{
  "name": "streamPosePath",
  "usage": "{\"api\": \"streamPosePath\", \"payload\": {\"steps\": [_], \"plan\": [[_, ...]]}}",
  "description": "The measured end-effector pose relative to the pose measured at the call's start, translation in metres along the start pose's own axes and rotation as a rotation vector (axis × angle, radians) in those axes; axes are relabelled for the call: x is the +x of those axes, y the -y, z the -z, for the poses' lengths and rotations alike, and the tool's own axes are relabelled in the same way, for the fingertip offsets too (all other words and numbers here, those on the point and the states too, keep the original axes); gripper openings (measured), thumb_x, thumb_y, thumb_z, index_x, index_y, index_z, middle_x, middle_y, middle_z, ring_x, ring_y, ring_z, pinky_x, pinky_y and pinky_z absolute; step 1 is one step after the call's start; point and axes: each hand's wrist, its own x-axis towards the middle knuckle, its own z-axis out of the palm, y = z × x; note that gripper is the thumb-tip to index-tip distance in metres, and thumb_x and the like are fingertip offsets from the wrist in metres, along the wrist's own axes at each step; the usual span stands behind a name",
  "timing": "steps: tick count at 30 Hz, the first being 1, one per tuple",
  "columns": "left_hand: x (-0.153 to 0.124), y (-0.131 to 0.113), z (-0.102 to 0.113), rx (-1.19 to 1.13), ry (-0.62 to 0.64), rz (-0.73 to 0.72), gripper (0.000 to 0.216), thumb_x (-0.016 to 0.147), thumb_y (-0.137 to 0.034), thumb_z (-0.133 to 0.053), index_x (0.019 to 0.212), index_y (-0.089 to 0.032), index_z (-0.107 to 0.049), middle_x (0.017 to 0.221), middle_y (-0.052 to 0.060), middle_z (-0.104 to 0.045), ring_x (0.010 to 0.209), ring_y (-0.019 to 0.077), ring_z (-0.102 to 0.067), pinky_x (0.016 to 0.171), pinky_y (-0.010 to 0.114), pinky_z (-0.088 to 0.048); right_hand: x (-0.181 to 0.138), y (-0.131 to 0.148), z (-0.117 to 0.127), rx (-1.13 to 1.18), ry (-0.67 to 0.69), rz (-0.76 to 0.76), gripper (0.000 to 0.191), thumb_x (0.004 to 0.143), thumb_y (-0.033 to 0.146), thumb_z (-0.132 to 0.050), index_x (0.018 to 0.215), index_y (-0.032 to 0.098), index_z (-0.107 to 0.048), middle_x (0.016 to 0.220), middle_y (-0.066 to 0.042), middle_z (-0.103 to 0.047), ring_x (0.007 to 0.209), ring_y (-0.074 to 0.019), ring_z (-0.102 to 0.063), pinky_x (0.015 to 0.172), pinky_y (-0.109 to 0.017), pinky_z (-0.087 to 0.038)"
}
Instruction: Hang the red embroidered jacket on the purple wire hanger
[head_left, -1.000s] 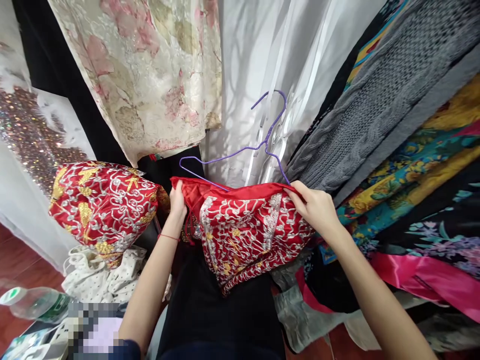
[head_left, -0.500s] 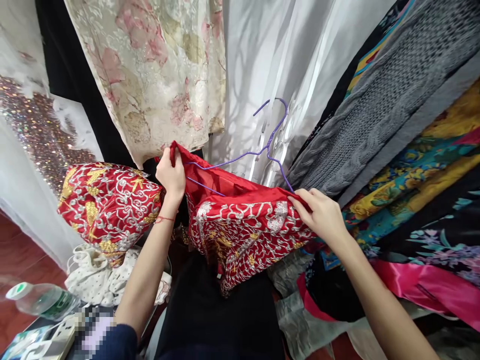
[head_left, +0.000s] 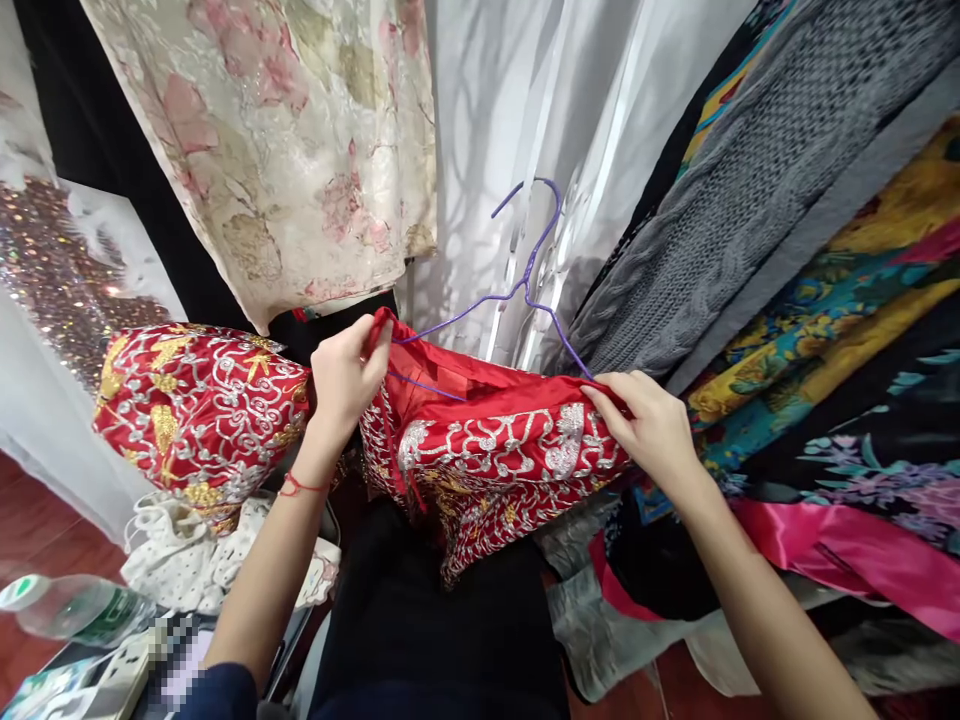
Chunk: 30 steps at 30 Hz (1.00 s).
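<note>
A red garment (head_left: pixel 487 450) with silver and gold embroidery hangs in front of me on a purple wire hanger (head_left: pixel 517 285). My left hand (head_left: pixel 346 375) pinches the garment's left top edge, pulled up over the hanger's left arm. At the right end of the hanger, my right hand (head_left: pixel 649 425) is closed on the other top corner of the red cloth. The hanger's hook stands free above, in front of a white sheer curtain (head_left: pixel 540 120).
Another red embroidered piece (head_left: pixel 199 400) lies at the left over a white dotted cloth (head_left: pixel 180 555). A floral lace fabric (head_left: pixel 300 140) hangs above. Grey knit (head_left: pixel 750 190) and colourful printed clothes (head_left: pixel 840 330) hang at the right. A plastic bottle (head_left: pixel 71 605) lies at lower left.
My left hand has lifted the garment's left edge and drawn it rightward over the hanger's left arm. The right hand has stayed at the right corner.
</note>
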Motion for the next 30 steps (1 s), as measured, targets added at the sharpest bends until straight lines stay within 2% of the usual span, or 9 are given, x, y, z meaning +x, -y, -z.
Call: {"api": "streamPosePath", "payload": {"steps": [3, 7, 9, 13, 17, 21, 23, 26, 30], "plan": [[0.004, 0.02, 0.001, -0.079, -0.049, 0.123, 0.03, 0.093, -0.038, -0.051, 0.071, -0.018, -0.059, 0.057, -0.003, -0.043, 0.053, 0.0103, -0.036, 0.056, 0.024, -0.028, -0.003, 0.0, -0.003, -0.047, -0.012, 0.009, 0.027, 0.1, 0.037, -0.046, 0.09, 0.02, -0.064, 0.078, -0.006, -0.068, 0.071, -0.0198, -0.057, 0.066, -0.031, -0.043], [0.013, 0.042, 0.0, 0.15, -0.072, 0.252, 0.025, 0.092, -0.038, -0.054, 0.084, -0.019, -0.067, 0.066, 0.002, -0.057, 0.062, 0.016, -0.048, 0.061, 0.026, -0.031, -0.005, 0.001, -0.01, -0.077, -0.02, 0.004, 0.027, 0.099, 0.036, -0.047, 0.086, 0.02, -0.063, 0.073, -0.004, -0.065, 0.067, -0.0185, -0.059, 0.063, -0.029, -0.042], [0.015, 0.044, -0.003, 0.22, -0.025, 0.237, 0.024, 0.092, -0.037, -0.054, 0.086, -0.02, -0.068, 0.071, 0.004, -0.061, 0.066, 0.0186, -0.053, 0.062, 0.027, -0.031, -0.004, 0.001, -0.012, -0.072, -0.005, 0.023, 0.026, 0.099, 0.036, -0.047, 0.085, 0.02, -0.063, 0.07, -0.003, -0.063, 0.064, -0.0175, -0.058, 0.061, -0.028, -0.041], [0.009, 0.035, -0.011, 0.139, 0.11, 0.123, 0.024, 0.093, -0.036, -0.053, 0.084, -0.019, -0.067, 0.07, 0.003, -0.061, 0.064, 0.0163, -0.051, 0.06, 0.026, -0.029, -0.003, -0.002, -0.013, -0.028, -0.007, 0.044, 0.025, 0.099, 0.035, -0.047, 0.088, 0.02, -0.063, 0.074, -0.004, -0.066, 0.067, -0.0173, -0.06, 0.064, -0.028, -0.043], [0.008, 0.042, -0.017, 0.018, 0.045, 0.106, 0.026, 0.094, -0.037, -0.05, 0.082, -0.019, -0.064, 0.071, 0.002, -0.057, 0.063, 0.0148, -0.047, 0.062, 0.026, -0.034, -0.006, -0.005, -0.012, -0.005, -0.017, 0.04, 0.024, 0.1, 0.035, -0.046, 0.093, 0.019, -0.064, 0.081, -0.006, -0.069, 0.074, -0.0191, -0.063, 0.069, -0.029, -0.046], [0.021, 0.062, -0.023, 0.094, -0.047, 0.237, 0.023, 0.092, -0.034, -0.052, 0.078, -0.019, -0.062, 0.077, 0.004, -0.057, 0.071, 0.0177, -0.051, 0.07, 0.028, -0.039, -0.008, -0.001, -0.012, -0.09, -0.02, 0.039, 0.028, 0.099, 0.036, -0.046, 0.085, 0.02, -0.063, 0.07, -0.004, -0.066, 0.064, -0.0178, -0.06, 0.062, -0.029, -0.041], [0.025, 0.068, -0.026, 0.136, -0.001, 0.287, 0.022, 0.091, -0.035, -0.052, 0.081, -0.02, -0.064, 0.079, 0.005, -0.059, 0.074, 0.0198, -0.054, 0.072, 0.029, -0.04, -0.008, 0.0, -0.013, -0.113, -0.026, 0.038, 0.028, 0.099, 0.036, -0.046, 0.083, 0.02, -0.063, 0.067, -0.003, -0.064, 0.06, -0.017, -0.058, 0.059, -0.028, -0.039], [0.023, 0.068, -0.028, 0.153, 0.097, 0.254, 0.022, 0.09, -0.036, -0.052, 0.085, -0.02, -0.065, 0.08, 0.007, -0.061, 0.077, 0.022, -0.056, 0.073, 0.031, -0.042, -0.008, -0.003, -0.014, -0.098, -0.032, 0.034, 0.027, 0.098, 0.036, -0.047, 0.086, 0.019, -0.064, 0.069, -0.004, -0.066, 0.063, -0.017, -0.06, 0.06, -0.027, -0.04], [0.019, 0.063, -0.03, 0.168, 0.087, 0.2, 0.018, 0.086, -0.031, -0.053, 0.08, -0.019, -0.064, 0.081, 0.008, -0.06, 0.081, 0.0229, -0.058, 0.078, 0.033, -0.045, -0.009, -0.005, -0.015, -0.099, -0.045, 0.04, 0.025, 0.098, 0.036, -0.049, 0.086, 0.019, -0.063, 0.071, -0.003, -0.066, 0.064, -0.0165, -0.06, 0.062, -0.027, -0.041]]}}
